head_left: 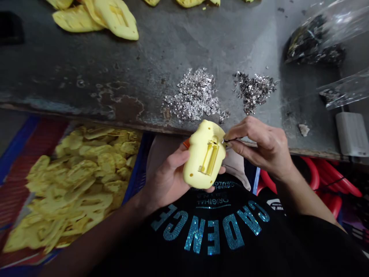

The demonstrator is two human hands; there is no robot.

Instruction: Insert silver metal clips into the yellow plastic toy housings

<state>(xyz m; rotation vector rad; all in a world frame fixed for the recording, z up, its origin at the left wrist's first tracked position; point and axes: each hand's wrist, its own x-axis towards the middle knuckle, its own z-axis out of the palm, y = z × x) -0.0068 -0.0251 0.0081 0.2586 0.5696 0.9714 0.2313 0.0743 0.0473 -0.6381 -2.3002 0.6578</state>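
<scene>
My left hand (165, 175) is closed around a pale yellow plastic shell (205, 156), held upright near my chest with its inner slot facing me. My right hand (261, 144) pinches a small dark metal piece (230, 140) right at the shell's upper right edge. Just beyond on the grey bench lie a heap of shiny silver metal clips (194, 94) and a smaller heap of darker metal clips (253, 90).
A blue-rimmed crate of many yellow shells (75, 181) sits low at my left. More yellow shells (98, 15) lie at the bench's far left. Clear plastic bags with dark parts (314, 42) and a white box (351, 132) are at the right. Red plastic items (331, 184) sit below.
</scene>
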